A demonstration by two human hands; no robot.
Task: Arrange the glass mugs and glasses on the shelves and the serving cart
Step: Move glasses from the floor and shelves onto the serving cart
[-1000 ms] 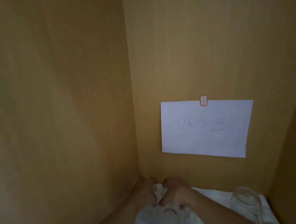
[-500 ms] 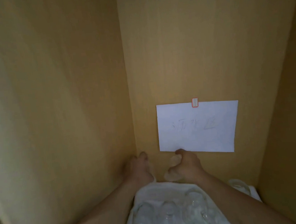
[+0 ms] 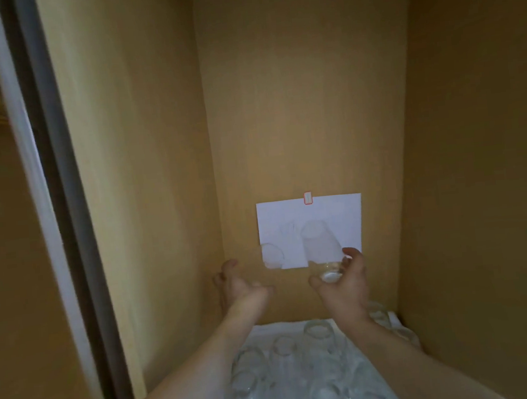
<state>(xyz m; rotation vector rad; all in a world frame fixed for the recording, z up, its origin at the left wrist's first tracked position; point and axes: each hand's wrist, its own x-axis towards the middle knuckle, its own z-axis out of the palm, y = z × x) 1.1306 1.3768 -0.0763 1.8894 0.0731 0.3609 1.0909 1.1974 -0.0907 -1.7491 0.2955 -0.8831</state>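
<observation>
My right hand [image 3: 344,286] grips a clear glass [image 3: 319,242] by its thick base and holds it raised, mouth pointing away, in front of the white paper note [image 3: 341,214] on the cabinet's back wall. To the left of that glass a second faint glass outline [image 3: 273,253] shows against the paper; I cannot tell what it is. My left hand [image 3: 236,285] hovers beside it with its fingers spread, holding nothing. Below my forearms, several clear glasses [image 3: 284,348] stand upside down on a white cloth [image 3: 265,329] on the shelf.
The wooden compartment is narrow, with a left wall [image 3: 144,178], a right wall [image 3: 479,178] and a back wall close around my hands. A grey door frame [image 3: 39,188] runs down the left. More glasses [image 3: 379,312] stand at the cloth's far right.
Both hands have risen from the back corner of the shelf. The right hand now holds a glass up before the paper, and the view has pulled back to show the door frame.
</observation>
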